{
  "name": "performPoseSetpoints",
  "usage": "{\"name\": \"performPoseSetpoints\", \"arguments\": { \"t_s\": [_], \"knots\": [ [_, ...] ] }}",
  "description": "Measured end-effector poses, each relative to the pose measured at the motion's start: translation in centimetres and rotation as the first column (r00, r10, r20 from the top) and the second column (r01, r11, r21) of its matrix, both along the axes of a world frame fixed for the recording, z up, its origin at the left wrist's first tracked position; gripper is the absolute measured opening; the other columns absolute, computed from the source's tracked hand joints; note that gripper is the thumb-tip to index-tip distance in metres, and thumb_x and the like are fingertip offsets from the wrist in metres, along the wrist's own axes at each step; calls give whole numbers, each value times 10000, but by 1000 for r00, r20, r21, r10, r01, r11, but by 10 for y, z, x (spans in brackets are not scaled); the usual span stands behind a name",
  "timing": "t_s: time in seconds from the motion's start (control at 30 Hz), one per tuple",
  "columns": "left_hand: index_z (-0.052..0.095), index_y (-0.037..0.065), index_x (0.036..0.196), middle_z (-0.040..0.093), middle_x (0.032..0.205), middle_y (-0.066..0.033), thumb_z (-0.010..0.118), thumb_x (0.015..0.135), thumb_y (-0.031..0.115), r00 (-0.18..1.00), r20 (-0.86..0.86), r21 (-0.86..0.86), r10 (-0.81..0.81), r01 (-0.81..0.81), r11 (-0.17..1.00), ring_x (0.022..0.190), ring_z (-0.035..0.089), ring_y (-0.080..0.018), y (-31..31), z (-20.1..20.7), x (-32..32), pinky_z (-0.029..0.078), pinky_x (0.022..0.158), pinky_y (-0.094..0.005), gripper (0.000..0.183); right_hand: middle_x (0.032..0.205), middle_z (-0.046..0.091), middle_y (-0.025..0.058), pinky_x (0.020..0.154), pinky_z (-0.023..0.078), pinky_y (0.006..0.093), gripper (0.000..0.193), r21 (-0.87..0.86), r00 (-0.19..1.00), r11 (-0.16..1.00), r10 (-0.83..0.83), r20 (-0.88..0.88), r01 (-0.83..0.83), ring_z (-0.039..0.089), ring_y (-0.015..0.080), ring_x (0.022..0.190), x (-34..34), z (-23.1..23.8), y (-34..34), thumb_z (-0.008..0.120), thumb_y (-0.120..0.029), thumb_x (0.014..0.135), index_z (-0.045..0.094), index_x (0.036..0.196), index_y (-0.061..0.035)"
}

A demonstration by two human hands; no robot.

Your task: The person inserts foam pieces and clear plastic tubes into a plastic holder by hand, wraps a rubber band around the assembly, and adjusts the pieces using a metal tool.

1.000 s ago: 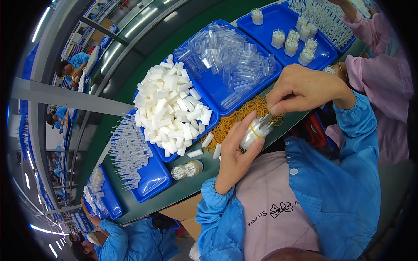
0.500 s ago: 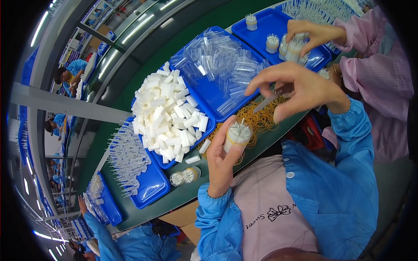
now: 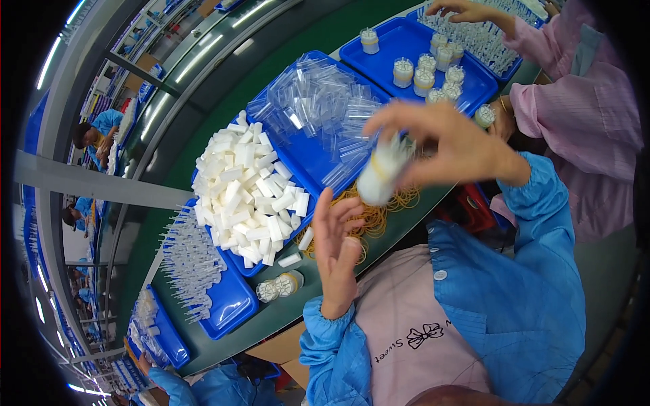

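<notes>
My right hand (image 3: 453, 145), blurred by motion, grips a bundle of clear-and-white tubes (image 3: 380, 172) with a yellow rubber band round it. The bundle tilts, its far end leaning toward my right fingers. Just left of it, my left hand (image 3: 338, 250) is raised with fingers apart and nothing in it; its fingertips are close to the bundle's lower end. Beneath both hands lies a heap of yellow rubber bands (image 3: 399, 199). Beside my left wrist, two banded bundles (image 3: 281, 286) lie on the green table, near a loose white piece (image 3: 290, 260).
A blue tray (image 3: 301, 152) holds clear plastic sleeves (image 3: 318, 95); white cylindrical pieces (image 3: 247, 193) are heaped beside it. Another blue tray (image 3: 230, 314) carries thin white-tipped parts (image 3: 193, 264). At far right, several banded bundles (image 3: 403, 72) stand in a tray near a co-worker's pink sleeve (image 3: 552, 115).
The banded bundle has passed from my left hand to my right, and my left fingers have opened. The co-worker's far hand has left the bundles for the parts behind them.
</notes>
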State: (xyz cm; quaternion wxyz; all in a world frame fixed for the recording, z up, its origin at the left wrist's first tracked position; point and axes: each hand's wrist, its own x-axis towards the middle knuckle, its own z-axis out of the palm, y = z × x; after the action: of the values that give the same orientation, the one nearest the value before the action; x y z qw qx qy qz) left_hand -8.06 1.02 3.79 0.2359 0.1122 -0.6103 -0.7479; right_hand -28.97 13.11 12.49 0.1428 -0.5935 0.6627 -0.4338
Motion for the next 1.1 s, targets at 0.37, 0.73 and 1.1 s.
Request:
{"name": "performPoseSetpoints", "arguments": {
  "t_s": [0.37,0.73,1.1],
  "knots": [
    [464,-27,1326,565,1207,-131,544,916,165,999,34,105,41,-44,994,1107,544,-211,3,-1,2,432,953,-349,459,933,597,69,730,483,290,654,-142,835,855,-518,-186,499,584,159,847,-187,-19,-34,763,-322,780,496,1268,23],
    [551,-17,1229,606,1151,-123,559,926,174,981,84,59,174,-179,982,1050,568,-193,-2,-1,19,446,919,-325,358,1020,678,106,815,523,416,564,-13,403,593,-563,-721,805,652,307,976,-280,-71,-109,739,-528,720,687,1086,-103],
    [571,-17,1171,619,1096,-119,562,920,180,971,155,23,180,-186,982,992,591,-194,1,-2,18,470,873,-330,319,1035,695,123,804,529,406,505,0,450,538,-706,-547,843,666,315,962,-321,-92,-95,733,-463,742,676,1098,-109]
  ]
}}
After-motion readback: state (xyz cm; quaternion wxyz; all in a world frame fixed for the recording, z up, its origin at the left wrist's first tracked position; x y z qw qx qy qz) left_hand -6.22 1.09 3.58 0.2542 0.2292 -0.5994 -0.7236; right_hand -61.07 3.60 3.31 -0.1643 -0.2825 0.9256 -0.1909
